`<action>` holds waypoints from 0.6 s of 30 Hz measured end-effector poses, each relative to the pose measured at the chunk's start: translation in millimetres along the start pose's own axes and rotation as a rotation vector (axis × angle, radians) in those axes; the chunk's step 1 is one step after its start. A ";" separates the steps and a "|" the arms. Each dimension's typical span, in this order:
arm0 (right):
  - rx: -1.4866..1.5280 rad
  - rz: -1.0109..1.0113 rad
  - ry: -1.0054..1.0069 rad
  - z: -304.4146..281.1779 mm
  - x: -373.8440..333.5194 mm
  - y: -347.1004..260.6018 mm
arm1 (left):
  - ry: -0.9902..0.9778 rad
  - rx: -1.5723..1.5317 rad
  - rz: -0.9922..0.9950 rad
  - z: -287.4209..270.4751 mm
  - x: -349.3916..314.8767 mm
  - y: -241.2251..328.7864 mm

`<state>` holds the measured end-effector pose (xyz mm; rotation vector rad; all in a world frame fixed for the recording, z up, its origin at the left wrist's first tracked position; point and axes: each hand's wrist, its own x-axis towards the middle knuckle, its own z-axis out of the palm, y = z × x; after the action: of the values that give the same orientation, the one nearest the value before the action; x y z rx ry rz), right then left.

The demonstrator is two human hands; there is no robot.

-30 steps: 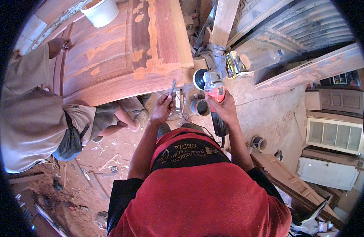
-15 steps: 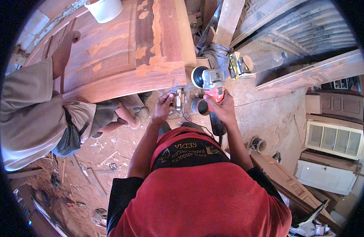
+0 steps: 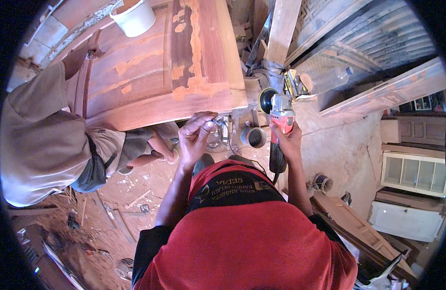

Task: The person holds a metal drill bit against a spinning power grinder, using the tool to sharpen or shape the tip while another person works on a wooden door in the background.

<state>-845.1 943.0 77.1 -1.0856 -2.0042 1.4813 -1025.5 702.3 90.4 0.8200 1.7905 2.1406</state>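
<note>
1. The angle grinder [image 3: 279, 126] sits in front of the person's chest, above the dusty floor [image 3: 339, 150], its black disc end pointing away toward the wooden door panel [image 3: 160, 72] and its dark handle running back toward the body. Its long axis lies roughly along the person's line of sight.
2. The right hand [image 3: 289, 143] is wrapped closed around the grinder's red body, just behind the head.
3. The left hand [image 3: 196, 134] is just to the left of the grinder, level with it but apart, fingers pinched closed on a small metal tool [image 3: 218, 123]; what kind it is cannot be told at this size.
4. So the disc end lies to the right of and a little beyond the left hand, which is the free one nearest to it.
5. A small round can [image 3: 253, 137] stands on the floor between the two hands.
6. The door panel, patched with pale filler, lies flat just beyond the hands, with a white bucket [image 3: 134, 17] on its far part.
7. Another person [image 3: 44, 140] in beige clothes bends over the panel's left side.
</note>
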 end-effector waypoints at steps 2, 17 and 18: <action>0.040 -0.024 0.009 -0.3 -0.6 0.9 | 0.021 0.009 0.070 0.8 2.6 8.1; 0.034 -0.010 0.028 -11.1 -6.7 -9.6 | 0.062 0.195 0.258 8.8 12.4 44.0; 0.034 -0.011 0.028 -11.4 -7.2 -10.2 | 0.070 0.228 0.260 9.5 12.0 45.2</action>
<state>-836.0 942.9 91.4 -1.0742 -1.9561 1.4810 -1022.2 706.1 137.8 1.0998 2.0943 2.1666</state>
